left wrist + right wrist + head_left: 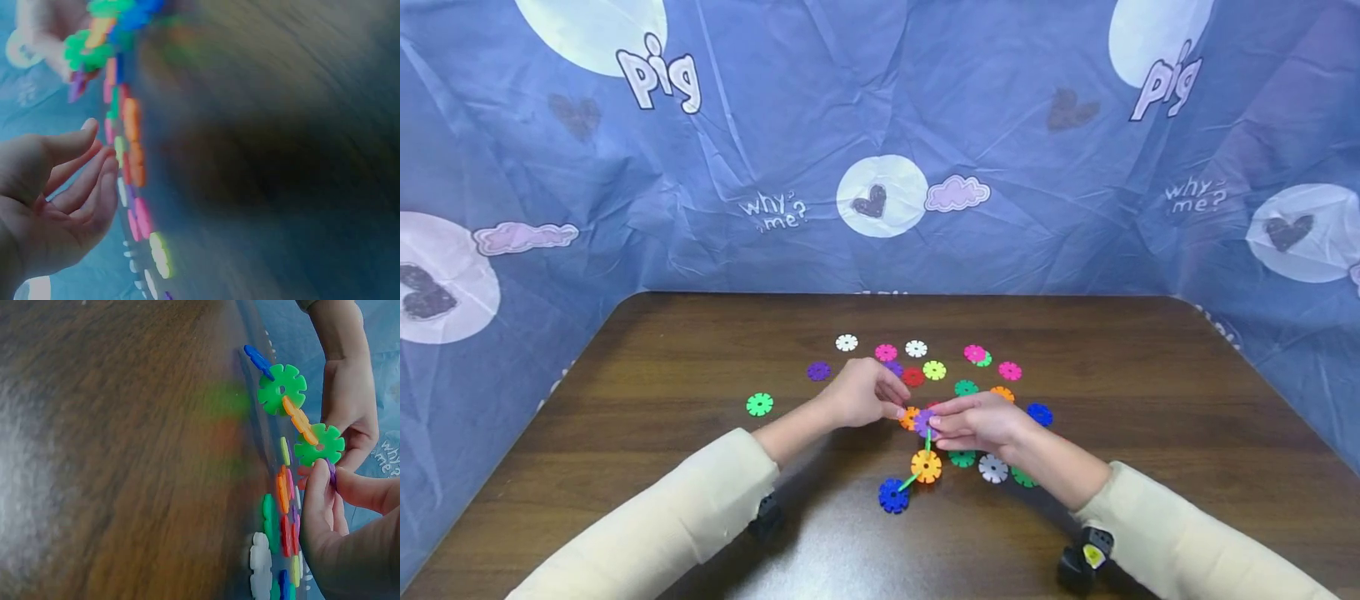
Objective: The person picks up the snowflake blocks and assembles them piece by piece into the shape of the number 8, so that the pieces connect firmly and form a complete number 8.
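Observation:
My right hand point(988, 422) pinches a purple notched plastic disc point(923, 422) between thumb and fingers. From it hangs a linked chain: a green disc point(330, 439), an orange disc point(935, 467), another green disc point(294, 381) and a blue disc point(886, 500) at the free end. Neighbouring discs slot together at an angle. My left hand point(861, 393) hovers beside the purple disc, fingers loosely bent. In the left wrist view a gap shows between its thumb and fingertips, with nothing held. An orange disc point(909, 418) appears by its fingertips in the head view.
Loose notched discs lie about the brown table point(625, 467), among them a green disc point(760, 405) at left, a white disc point(846, 342) farther back, a blue disc point(1040, 415) at right and a white disc point(993, 468) by the right wrist. A blue printed cloth point(1000, 250) surrounds the table.

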Demonstrator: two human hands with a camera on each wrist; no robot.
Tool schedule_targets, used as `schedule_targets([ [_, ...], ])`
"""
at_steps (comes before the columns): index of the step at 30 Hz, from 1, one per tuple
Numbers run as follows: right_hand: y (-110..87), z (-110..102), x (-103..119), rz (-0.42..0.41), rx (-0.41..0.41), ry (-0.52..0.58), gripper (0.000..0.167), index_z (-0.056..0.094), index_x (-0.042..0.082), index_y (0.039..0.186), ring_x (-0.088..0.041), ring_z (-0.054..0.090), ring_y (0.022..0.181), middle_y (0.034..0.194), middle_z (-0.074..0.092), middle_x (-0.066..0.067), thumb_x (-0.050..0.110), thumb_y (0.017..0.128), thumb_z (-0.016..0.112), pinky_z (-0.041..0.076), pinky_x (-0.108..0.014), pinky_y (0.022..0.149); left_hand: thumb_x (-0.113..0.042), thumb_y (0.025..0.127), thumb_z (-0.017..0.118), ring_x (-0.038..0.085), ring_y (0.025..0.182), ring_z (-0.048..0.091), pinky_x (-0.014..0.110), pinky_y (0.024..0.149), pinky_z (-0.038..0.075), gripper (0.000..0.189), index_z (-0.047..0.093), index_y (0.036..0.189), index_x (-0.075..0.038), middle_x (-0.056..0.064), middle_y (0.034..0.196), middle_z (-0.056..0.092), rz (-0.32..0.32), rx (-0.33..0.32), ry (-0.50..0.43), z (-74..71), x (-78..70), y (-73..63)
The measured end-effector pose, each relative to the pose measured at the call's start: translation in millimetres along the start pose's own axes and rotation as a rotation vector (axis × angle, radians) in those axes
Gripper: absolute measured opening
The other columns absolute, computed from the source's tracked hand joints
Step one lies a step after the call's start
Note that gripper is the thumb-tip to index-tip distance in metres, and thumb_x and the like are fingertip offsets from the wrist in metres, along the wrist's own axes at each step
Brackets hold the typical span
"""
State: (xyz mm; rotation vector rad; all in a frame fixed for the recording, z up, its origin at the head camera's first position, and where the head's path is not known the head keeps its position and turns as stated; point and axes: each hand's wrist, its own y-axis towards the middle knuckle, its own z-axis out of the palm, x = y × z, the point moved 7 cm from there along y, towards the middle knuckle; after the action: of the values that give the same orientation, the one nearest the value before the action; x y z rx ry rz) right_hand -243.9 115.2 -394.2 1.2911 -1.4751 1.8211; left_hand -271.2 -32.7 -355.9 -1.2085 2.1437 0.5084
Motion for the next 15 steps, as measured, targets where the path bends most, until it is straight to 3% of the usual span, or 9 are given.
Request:
schedule_targets([
  [4,-0.4,-2.2,-0.6,-0.001,0.011,0.023,0.042,0.051,-0.013,0.13,-0.007,0.068,0.072,0.079,0.071,0.001,0.002,0.092,0.06,0.059,-0.025,0.075,-0.01,0.078,0.079,0.021,0.088,0.069,0.03,0.079,0.056,0.021,0.074,0.097,-0.002,0.01,0.093,0.075,0.153,0.032,0.244,12.5,-12.1,4.1],
  [8,-0.9,-5.2,-2.4,0.01,0.004,0.026,0.04,0.051,-0.012,0.129,-0.007,0.068,0.071,0.078,0.071,0.001,0.002,0.092,0.06,0.059,-0.025,0.074,-0.015,0.077,0.08,0.023,0.094,0.065,0.036,0.087,0.053,0.022,0.075,0.096,-0.005,0.006,0.094,0.074,0.186,0.045,0.376,20.6,-17.1,6.8],
  [11,-1.0,-6.8,-3.1,0.017,-0.002,0.017,0.04,0.052,-0.012,0.129,-0.007,0.069,0.072,0.079,0.071,0.001,0.004,0.093,0.059,0.059,-0.025,0.074,-0.014,0.075,0.082,0.023,0.091,0.064,0.036,0.084,0.053,0.02,0.075,0.092,-0.006,0.006,0.09,0.073,0.161,0.035,0.38,21.1,-16.7,7.3],
  [15,-0.5,-7.7,-3.3,0.024,-0.007,0.018,0.039,0.053,-0.011,0.128,-0.008,0.069,0.074,0.079,0.071,0.001,0.004,0.093,0.059,0.059,-0.026,0.076,-0.01,0.071,0.084,0.019,0.081,0.063,0.03,0.075,0.053,0.02,0.071,0.086,-0.004,0.007,0.083,0.071,0.127,0.0,0.294,17.7,-13.9,7.3],
])
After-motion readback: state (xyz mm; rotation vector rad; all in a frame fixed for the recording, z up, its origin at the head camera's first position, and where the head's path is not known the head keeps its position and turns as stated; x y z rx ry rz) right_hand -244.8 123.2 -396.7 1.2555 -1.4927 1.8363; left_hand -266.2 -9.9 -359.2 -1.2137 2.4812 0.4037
